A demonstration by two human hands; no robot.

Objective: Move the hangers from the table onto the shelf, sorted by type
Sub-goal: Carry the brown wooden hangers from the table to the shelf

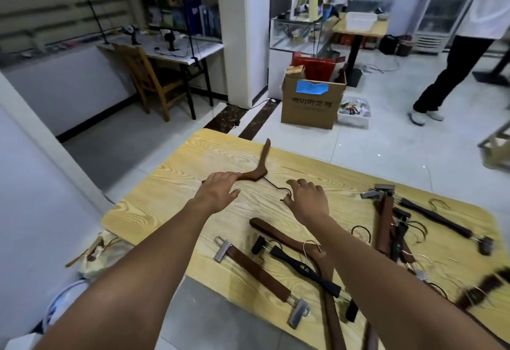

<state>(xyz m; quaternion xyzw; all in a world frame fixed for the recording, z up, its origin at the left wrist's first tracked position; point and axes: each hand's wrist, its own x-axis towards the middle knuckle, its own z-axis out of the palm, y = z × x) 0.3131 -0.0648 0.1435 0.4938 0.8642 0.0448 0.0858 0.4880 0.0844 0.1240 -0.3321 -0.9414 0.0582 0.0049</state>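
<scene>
A brown curved wooden hanger lies near the far end of the light wood table. My left hand is closed over its left arm. My right hand curls its fingers around the hanger's dark wire hook. Nearer to me lie a brown clip hanger with metal clips, a black clip hanger and another curved brown hanger, partly under my right forearm. Several more clip hangers are piled at the table's right end. No shelf is in view.
A cardboard box and a white bin stand on the floor beyond the table. A wooden chair and desk are at the back left. A person stands at the back right. A cloth bag lies beside the table's left edge.
</scene>
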